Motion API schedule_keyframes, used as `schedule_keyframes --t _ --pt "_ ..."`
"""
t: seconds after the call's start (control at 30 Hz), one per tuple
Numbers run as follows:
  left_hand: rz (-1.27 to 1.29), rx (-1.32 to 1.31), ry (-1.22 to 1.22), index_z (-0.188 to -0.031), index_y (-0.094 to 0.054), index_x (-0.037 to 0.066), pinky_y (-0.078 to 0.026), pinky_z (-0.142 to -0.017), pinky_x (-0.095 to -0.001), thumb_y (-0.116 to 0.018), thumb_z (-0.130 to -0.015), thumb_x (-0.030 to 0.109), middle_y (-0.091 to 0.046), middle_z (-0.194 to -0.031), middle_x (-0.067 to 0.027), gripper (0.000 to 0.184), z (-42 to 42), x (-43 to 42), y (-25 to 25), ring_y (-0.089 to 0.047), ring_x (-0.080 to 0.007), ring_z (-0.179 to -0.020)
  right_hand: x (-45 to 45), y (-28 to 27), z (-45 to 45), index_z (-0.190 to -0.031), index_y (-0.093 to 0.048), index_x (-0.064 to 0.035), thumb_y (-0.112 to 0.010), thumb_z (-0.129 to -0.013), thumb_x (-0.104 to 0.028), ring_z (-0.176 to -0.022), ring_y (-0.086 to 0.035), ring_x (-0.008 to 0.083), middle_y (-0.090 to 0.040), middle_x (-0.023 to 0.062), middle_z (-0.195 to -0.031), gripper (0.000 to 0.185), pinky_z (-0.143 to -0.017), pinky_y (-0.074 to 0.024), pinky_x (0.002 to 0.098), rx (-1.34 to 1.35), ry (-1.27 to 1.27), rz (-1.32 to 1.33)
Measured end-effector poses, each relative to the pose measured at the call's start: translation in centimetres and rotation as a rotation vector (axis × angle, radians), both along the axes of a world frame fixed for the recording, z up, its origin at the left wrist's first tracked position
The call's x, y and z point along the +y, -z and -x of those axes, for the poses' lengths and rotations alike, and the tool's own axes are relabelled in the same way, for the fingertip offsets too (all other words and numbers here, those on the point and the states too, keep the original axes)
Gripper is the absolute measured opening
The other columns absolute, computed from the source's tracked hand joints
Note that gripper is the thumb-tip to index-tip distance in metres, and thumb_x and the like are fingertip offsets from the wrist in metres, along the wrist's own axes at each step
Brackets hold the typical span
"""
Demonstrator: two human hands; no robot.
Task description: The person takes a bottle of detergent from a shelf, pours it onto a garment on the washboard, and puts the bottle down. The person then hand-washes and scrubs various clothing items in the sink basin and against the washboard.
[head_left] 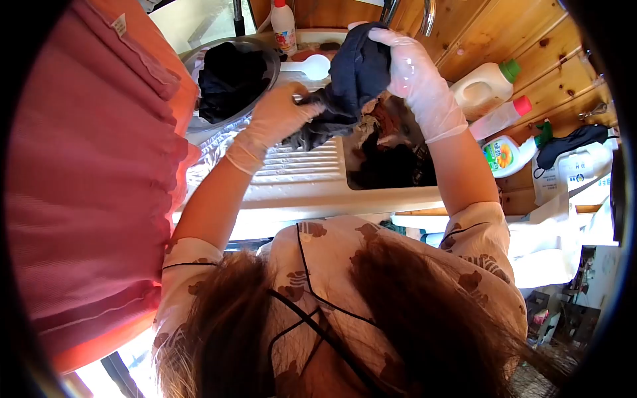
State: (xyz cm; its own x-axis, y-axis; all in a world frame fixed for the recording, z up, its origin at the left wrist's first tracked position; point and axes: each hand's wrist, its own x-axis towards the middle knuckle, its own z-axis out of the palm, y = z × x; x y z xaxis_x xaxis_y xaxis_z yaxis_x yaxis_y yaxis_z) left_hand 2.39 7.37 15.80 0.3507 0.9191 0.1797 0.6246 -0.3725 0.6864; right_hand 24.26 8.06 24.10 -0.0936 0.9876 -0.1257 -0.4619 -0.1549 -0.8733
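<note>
A dark, wet-looking cloth garment (355, 76) is stretched between my two hands above the sink's ribbed drainboard. My right hand (408, 63), in a thin translucent glove with wet spots, grips its upper end. Lower down, my left hand (282, 113), gloved alike, has its fingers closed on the garment's other end. Below and right of it lies the sink basin (345, 159), with dark and brownish clothes (391, 162) in it. Behind my left hand is a grey basin (271, 56) holding black cloth (229, 79). What kind of garment I hold is unclear.
A white scoop (316, 67) rests on the drainboard near a white bottle with a red cap (283, 30). Several bottles, among them a green-capped jug (481, 86) and a spray bottle (507, 156), line the right wall. A red curtain (86, 186) hangs at left.
</note>
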Motion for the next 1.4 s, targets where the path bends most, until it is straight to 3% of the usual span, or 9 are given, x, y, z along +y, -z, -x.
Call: schedule_keyframes --t 0.4,0.6,0.67,0.73,0.93,1.0,1.17,1.27,1.4 --pt "0.041 -0.619 -0.212 -0.130 -0.052 0.005 -0.042 -0.093 -0.0263 -0.046 -0.081 -0.002 -0.061 -0.114 -0.0154 0.049 7.6 2.3 0.5 -0.057 -0.0171 -0.107 2.1 -0.1 -6.5 -0.113 -0.062 -0.0035 -0.053 -0.076 0.011 -0.101 -0.058 0.0143 -0.063 0.0043 -0.110 0.041 -0.090 -0.0437 0.0258 -1.074 0.012 -0.434" --pt "-0.040 -0.172 0.139 -0.122 -0.055 0.000 -0.034 -0.104 -0.0295 -0.045 -0.073 -0.014 -0.056 -0.124 -0.0141 0.052 11.8 -3.1 -0.4 -0.049 -0.0234 -0.121 -2.3 5.1 -9.8 -0.099 -0.067 -0.0050 -0.050 -0.078 0.011 -0.089 -0.060 0.0146 -0.065 0.0028 -0.102 0.031 -0.087 -0.0471 0.0267 -1.064 -0.137 -0.443" --pt "0.183 -0.066 0.306 -0.121 -0.056 0.001 -0.032 -0.107 -0.0322 -0.045 -0.074 -0.014 -0.053 -0.129 -0.0145 0.050 12.7 -5.4 1.1 -0.047 -0.0266 -0.124 -5.5 6.0 -8.2 -0.099 -0.066 -0.0031 -0.052 -0.077 0.007 -0.093 -0.061 0.0178 -0.066 0.0044 -0.102 0.028 -0.090 -0.0473 0.0302 -1.103 -0.280 0.003" --pt "0.396 0.241 0.346 -0.126 -0.053 0.006 -0.029 -0.109 -0.0353 -0.049 -0.079 -0.008 -0.047 -0.136 -0.0165 0.049 12.9 -7.7 3.0 -0.040 -0.0301 -0.130 -6.7 10.8 -8.1 -0.108 -0.063 -0.0027 -0.060 -0.080 -0.004 -0.098 -0.061 0.0224 -0.065 0.0099 -0.107 0.029 -0.092 -0.0473 0.0353 -1.368 -0.708 -0.277" --pt "0.172 0.693 0.268 -0.144 -0.031 0.021 -0.027 -0.109 -0.0453 -0.076 -0.069 0.039 -0.026 -0.148 -0.0201 0.089 7.9 -9.9 6.4 -0.024 -0.0438 -0.135 -9.8 16.8 -0.1 -0.146 -0.026 -0.0157 -0.079 -0.070 -0.022 -0.141 -0.015 0.0314 -0.011 0.0183 -0.153 0.093 -0.113 -0.0194 0.0399 -0.983 -0.657 -0.237" --pt "0.167 0.745 0.281 -0.132 -0.049 0.017 -0.037 -0.100 -0.0456 -0.078 -0.065 0.040 -0.032 -0.143 -0.0176 0.076 7.4 -10.3 6.8 -0.037 -0.0413 -0.125 -11.4 19.2 1.1 -0.144 -0.029 -0.0170 -0.080 -0.068 -0.033 -0.136 -0.023 0.0399 -0.009 0.0190 -0.152 0.092 -0.109 -0.0291 0.0437 -1.280 -0.662 -0.324" --pt "0.286 0.404 0.264 -0.097 -0.059 0.002 -0.047 -0.080 -0.0397 -0.070 -0.074 0.018 -0.059 -0.094 -0.0182 0.030 10.0 -8.6 9.5 -0.059 -0.0351 -0.089 -12.8 20.8 0.4 -0.113 -0.056 -0.0067 -0.070 -0.078 -0.018 -0.100 -0.058 0.0304 -0.054 0.0162 -0.116 0.039 -0.089 -0.0454 0.0385 -1.408 -0.487 -0.276" --pt "0.554 -0.070 0.050 -0.090 -0.056 0.002 -0.046 -0.066 -0.0307 -0.064 -0.073 0.008 -0.054 -0.073 -0.0061 0.020 9.5 -5.8 7.1 -0.056 -0.0173 -0.070 -9.4 18.3 -0.7 -0.100 -0.056 -0.0048 -0.069 -0.078 -0.014 -0.085 -0.057 0.0237 -0.057 0.0108 -0.096 0.027 -0.080 -0.0460 0.0358 -1.032 -0.290 -0.258" --pt "0.667 -0.374 0.069 -0.130 -0.048 0.009 -0.042 -0.081 -0.0250 -0.050 -0.072 -0.007 -0.055 -0.097 -0.0102 0.060 8.1 -2.5 5.0 -0.054 -0.0178 -0.091 -5.1 16.9 0.1 -0.105 -0.051 -0.0047 -0.063 -0.081 -0.009 -0.091 -0.050 0.0182 -0.052 0.0072 -0.094 0.027 -0.086 -0.0406 0.0293 -0.539 -0.164 -0.206"
